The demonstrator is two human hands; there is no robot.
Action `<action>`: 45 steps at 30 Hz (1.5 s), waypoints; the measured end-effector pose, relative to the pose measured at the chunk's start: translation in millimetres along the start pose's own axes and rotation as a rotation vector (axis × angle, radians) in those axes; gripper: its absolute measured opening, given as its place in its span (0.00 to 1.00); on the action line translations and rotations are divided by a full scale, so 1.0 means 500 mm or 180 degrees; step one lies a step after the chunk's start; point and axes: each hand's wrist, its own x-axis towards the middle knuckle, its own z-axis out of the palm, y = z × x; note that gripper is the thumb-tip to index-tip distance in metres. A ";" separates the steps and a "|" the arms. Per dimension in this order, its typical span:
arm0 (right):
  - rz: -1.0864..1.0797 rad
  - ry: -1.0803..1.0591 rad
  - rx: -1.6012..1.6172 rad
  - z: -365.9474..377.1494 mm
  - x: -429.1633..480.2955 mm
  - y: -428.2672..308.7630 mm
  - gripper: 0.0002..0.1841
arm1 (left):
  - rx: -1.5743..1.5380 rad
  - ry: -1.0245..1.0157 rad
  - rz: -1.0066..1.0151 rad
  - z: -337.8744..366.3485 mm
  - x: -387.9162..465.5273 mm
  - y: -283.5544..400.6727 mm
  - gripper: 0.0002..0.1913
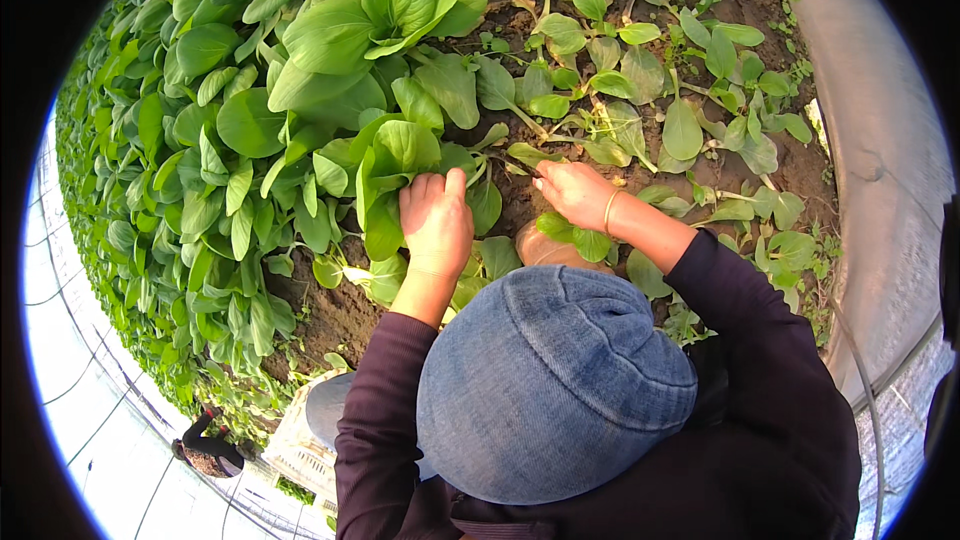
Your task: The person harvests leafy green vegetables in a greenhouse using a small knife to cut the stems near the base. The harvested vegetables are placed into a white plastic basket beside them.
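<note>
My left hand (439, 221) grips the lower leaves of a green leafy plant that looks like bok choy (401, 165), with its leaves pressed upright above the fingers. To its right, my right hand (574, 191) is closed around a small dark tool, probably a knife; only a thin dark part (523, 167) shows, pointing left toward the plant's base. The rest of the tool is hidden in the fist. A metal-coloured bangle circles the right wrist. Small loose leaves (574, 236) lie just below the right hand.
Dense leafy greens (202, 127) fill the left side. Wilted leaves and low plants (645, 75) lie over brown soil on the right, beside pale plastic sheeting (877, 127). A pale crate (304, 457) stands at lower left, near another person (214, 450) bent over the plants.
</note>
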 end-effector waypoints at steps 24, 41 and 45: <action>0.0217 0.0657 0.2918 -0.006 0.040 -0.085 0.17 | -0.2850 -0.0229 -0.0461 -0.089 0.010 -0.025 0.18; 0.0493 0.0202 0.1441 -0.050 -0.088 -0.049 0.15 | 0.0076 -0.1130 -0.1204 -0.080 0.039 -0.017 0.52; -0.0600 0.0116 0.0063 0.031 0.006 -0.046 0.14 | 0.0116 -0.0926 -0.1503 -0.040 -0.031 -0.054 0.39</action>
